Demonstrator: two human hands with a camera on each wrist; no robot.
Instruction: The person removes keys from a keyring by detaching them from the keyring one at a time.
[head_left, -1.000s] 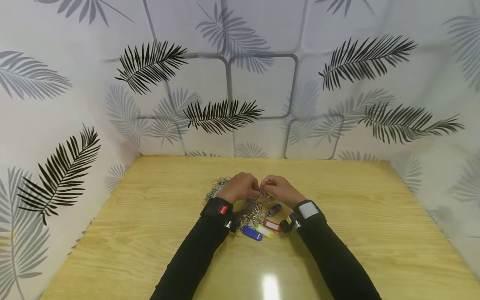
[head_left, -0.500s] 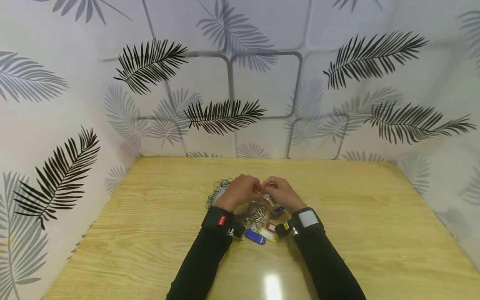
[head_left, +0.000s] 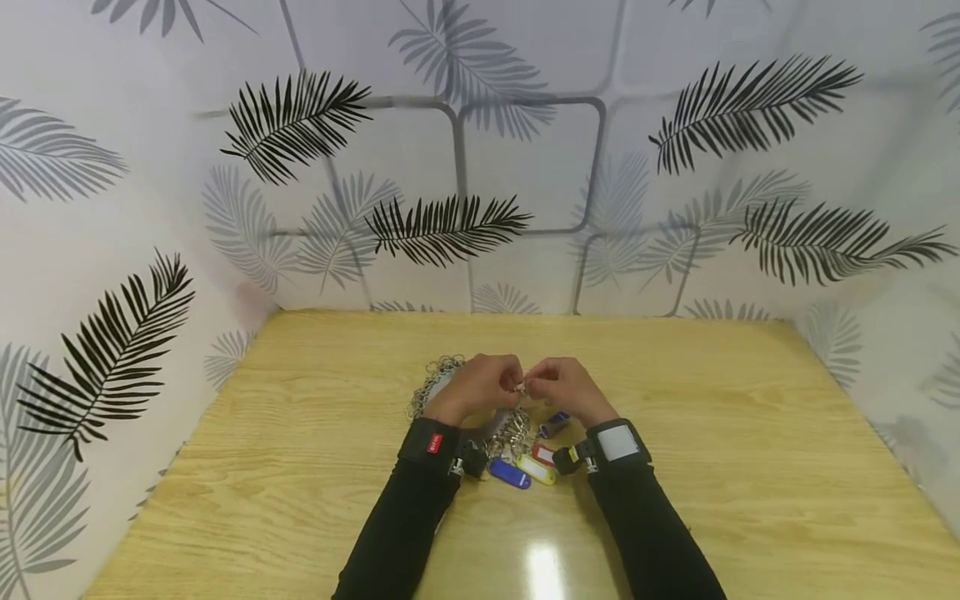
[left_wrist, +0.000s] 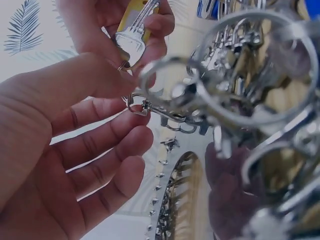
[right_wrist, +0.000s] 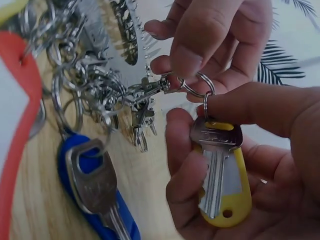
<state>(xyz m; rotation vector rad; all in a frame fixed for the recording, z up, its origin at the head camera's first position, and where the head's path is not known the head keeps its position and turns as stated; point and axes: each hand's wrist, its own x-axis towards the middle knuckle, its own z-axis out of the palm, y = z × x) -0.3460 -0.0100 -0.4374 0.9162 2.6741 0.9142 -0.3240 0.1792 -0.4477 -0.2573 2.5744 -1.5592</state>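
Head view: both hands meet above a pile of rings (head_left: pixel 512 433) on the worktop (head_left: pixel 712 467).

Left wrist: left hand (left_wrist: pixel 75 150) pinches a split ring (left_wrist: pixel 137 102).

Right wrist: right hand (right_wrist: pixel 240 165) clamps the key (right_wrist: pixel 216 160) and yellow tag (right_wrist: pixel 235 200). The ring could snap closed and slip if either pinch loosens.

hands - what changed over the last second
Little changed. Both hands dipped slightly toward the person. The left hand holds a split ring; the right hand holds the key with the yellow tag, as before. The tags and ring pile on the table stayed put.
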